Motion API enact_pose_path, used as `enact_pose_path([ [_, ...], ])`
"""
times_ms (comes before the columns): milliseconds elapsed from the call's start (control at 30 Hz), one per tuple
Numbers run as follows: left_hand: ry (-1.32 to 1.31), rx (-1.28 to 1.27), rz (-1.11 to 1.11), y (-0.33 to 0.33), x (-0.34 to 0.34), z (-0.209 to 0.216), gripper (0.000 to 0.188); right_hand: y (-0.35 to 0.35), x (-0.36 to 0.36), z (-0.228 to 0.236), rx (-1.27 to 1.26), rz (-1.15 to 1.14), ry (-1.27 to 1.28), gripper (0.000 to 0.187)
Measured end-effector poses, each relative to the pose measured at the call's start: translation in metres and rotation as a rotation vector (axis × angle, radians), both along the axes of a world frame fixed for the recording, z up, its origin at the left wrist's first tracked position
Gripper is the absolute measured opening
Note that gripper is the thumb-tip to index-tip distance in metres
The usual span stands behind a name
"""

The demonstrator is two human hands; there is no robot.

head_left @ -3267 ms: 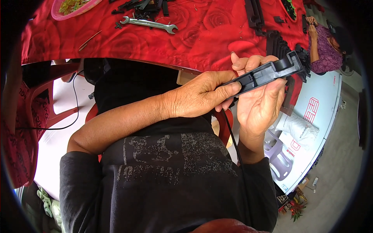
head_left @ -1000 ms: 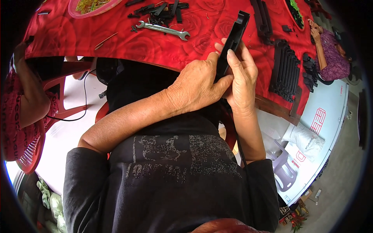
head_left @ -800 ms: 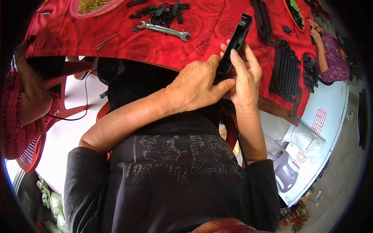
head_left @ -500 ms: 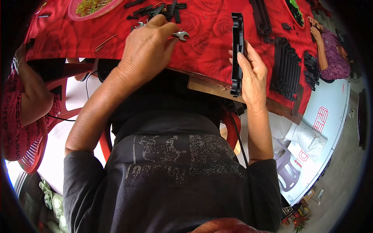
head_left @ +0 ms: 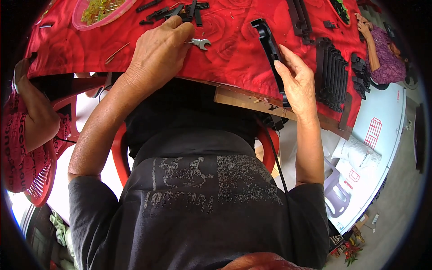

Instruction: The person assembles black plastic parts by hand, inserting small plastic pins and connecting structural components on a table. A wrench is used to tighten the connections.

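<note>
My left hand is closed, knuckles up, over the red-clothed table. A silver open-end wrench passes under its fingers, with one jaw sticking out to the right; the other end is hidden by the hand. Just beyond lies a loose pile of short black plastic strips. My right hand grips a long, narrow black plastic housing between thumb and fingers. The housing is held up at the table's near edge, its top leaning left, and a hollow channel shows along it.
At right, a row of black plastic pieces lies beside smaller black parts. Long black bars lie farther back. A pink basket with yellow pieces stands far left. People sit at left and far right.
The housing has tilted from nearly upright to leaning left at its top. My left hand has shifted slightly left, and the wrench's left jaw no longer shows.
</note>
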State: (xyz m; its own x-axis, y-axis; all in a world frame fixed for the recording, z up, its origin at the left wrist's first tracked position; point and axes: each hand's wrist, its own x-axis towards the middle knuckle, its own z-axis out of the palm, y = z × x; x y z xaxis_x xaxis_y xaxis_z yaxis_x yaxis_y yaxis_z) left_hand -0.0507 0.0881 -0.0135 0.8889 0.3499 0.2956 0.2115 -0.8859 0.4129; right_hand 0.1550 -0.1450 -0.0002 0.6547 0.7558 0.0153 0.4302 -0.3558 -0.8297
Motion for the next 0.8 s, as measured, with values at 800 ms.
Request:
enact_pose_path([
  [800, 0.1, -0.016, -0.089, 0.012, -0.004, 0.007, 0.013, 0.01, -0.005, -0.008, 0.251, -0.269, 0.446, 0.052],
])
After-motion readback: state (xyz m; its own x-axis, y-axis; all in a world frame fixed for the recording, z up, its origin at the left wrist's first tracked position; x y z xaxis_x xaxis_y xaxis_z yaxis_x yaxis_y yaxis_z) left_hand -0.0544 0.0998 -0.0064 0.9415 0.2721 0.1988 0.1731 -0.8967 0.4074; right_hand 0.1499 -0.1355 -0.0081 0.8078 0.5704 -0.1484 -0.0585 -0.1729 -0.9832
